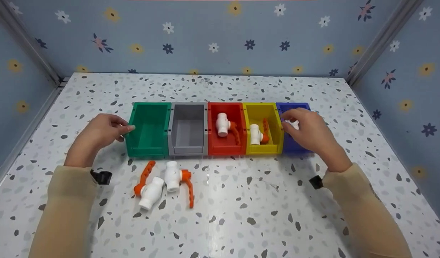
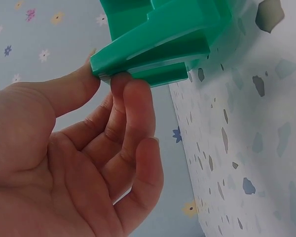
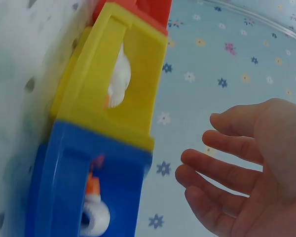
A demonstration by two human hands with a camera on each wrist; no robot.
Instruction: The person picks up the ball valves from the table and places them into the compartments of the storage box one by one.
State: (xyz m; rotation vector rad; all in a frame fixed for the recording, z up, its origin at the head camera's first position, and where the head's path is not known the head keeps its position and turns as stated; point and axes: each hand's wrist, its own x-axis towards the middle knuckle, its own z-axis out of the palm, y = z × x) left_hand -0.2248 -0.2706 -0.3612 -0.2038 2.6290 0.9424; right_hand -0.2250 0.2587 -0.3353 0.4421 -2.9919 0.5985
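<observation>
My left hand (image 1: pixel 101 130) pinches the side rim of the green bin (image 1: pixel 148 152) at the row's left end. In the left wrist view, the thumb lies on one side of the green bin's edge (image 2: pixel 153 49), the index and middle fingertips beneath it. Over the blue bin (image 1: pixel 296 145) at the right end hovers my right hand (image 1: pixel 307 130), its fingers relaxed and holding nothing. A white ball valve (image 3: pixel 96 217) with an orange handle lies inside that blue bin, mostly hidden by the hand in the head view.
Between the end bins stand a grey bin (image 1: pixel 188 150), a red bin (image 1: pixel 227 150) and a yellow bin (image 1: pixel 264 149). One valve (image 1: pixel 222 125) lies in the red bin, another valve (image 1: pixel 255 135) in the yellow. Two more valves, left (image 1: pixel 151 193) and right (image 1: pixel 172 176), lie before the row.
</observation>
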